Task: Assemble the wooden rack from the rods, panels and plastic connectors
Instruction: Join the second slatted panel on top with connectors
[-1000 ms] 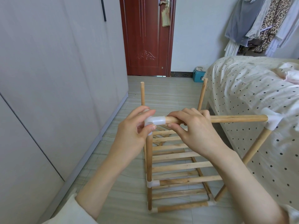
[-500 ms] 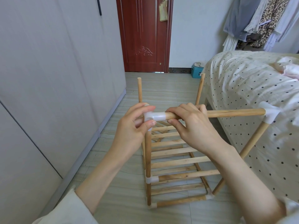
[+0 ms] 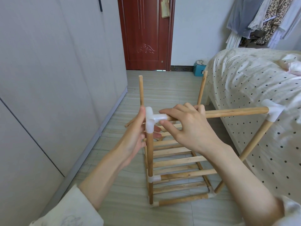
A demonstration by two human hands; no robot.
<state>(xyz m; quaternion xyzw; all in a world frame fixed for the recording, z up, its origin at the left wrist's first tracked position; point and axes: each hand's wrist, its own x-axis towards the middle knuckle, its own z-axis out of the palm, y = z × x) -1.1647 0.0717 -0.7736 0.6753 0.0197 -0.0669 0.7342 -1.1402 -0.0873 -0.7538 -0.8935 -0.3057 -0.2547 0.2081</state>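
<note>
Head view looks down past both forearms at a partly built wooden rack (image 3: 177, 162) standing on the tiled floor (image 3: 162, 93) between a grey wardrobe (image 3: 48, 70) and a bed (image 3: 254, 82) with a dotted cover.

At the near left corner a white plastic connector (image 3: 152, 119) caps the near left upright (image 3: 150, 162). From its side socket a horizontal top rod (image 3: 236, 112) runs right to a second connector (image 3: 275, 112) beside the bed, where a slanted leg rod (image 3: 246, 154) drops to the floor.

Left hand (image 3: 135, 139) comes up from the lower left, forearm angled towards the corner and palm turned right. Its thumb lies along the left side of the connector and its fingers (image 3: 156, 130) show past the upright just below it, loosely curved; whether they squeeze the connector I cannot tell.

Right hand (image 3: 189, 126) reaches in from the lower right, wrist raised and back of the hand up. Its fingers curl over the top rod right beside the connector, index fingertip on the socket, thumb tucked beneath, gripping the rod.

Two bare uprights stand at the back: the far left rod (image 3: 141, 90) and the far right rod (image 3: 201, 87). Slatted panels (image 3: 177, 160) span the frame lower down. A red door (image 3: 146, 33) closes the far end, with clothes (image 3: 267, 22) hanging at upper right.
</note>
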